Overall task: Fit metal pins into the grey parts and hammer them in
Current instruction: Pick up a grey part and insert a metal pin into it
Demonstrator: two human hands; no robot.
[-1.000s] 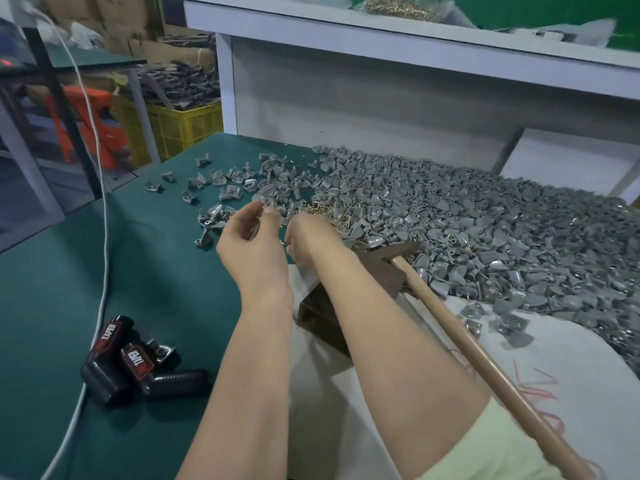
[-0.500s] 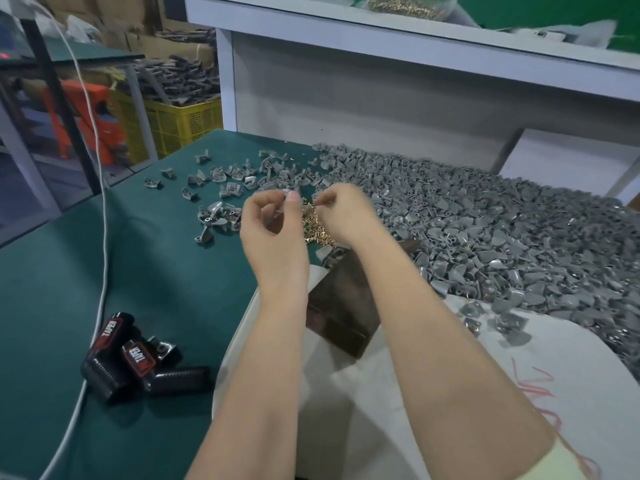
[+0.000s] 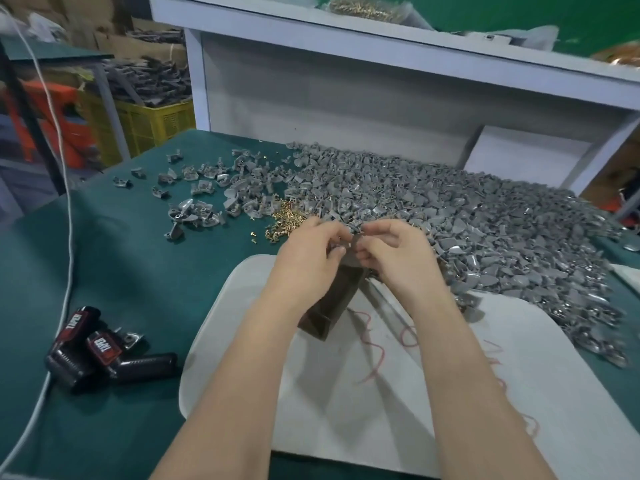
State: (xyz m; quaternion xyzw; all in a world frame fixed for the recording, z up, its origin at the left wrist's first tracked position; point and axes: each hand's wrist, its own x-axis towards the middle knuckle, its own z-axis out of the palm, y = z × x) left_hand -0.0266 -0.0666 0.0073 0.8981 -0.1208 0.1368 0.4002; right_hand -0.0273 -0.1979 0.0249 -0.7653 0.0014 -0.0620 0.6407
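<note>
At the centre of the frame 2 hands are brought together, fingertips facing. A single grey part (image 3: 354,239) is pinched between them: it is gripped by the curled thumb and fingers of the left hand (image 3: 310,252) on its left side and nipped by the curled fingertips of the right hand (image 3: 398,252) on its right side, so that the part lies exactly in the narrow gap between the 2 grips. Whether a pin is held at the right fingertips cannot be told; it is too small. The part is held just above a dark block (image 3: 329,308), which stands on a white mat (image 3: 346,403) in the lower middle of the frame. A small pile of brass pins (image 3: 287,220) is seen just left of the left hand on the green table (image 3: 131,258). A large heap of grey parts (image 3: 502,223) is spread across the right half, with loose ones (image 3: 207,199) scattered at upper left of centre. At lower left, black-and-red cases (image 3: 93,348) lie beside a white cable (image 3: 67,216).
</note>
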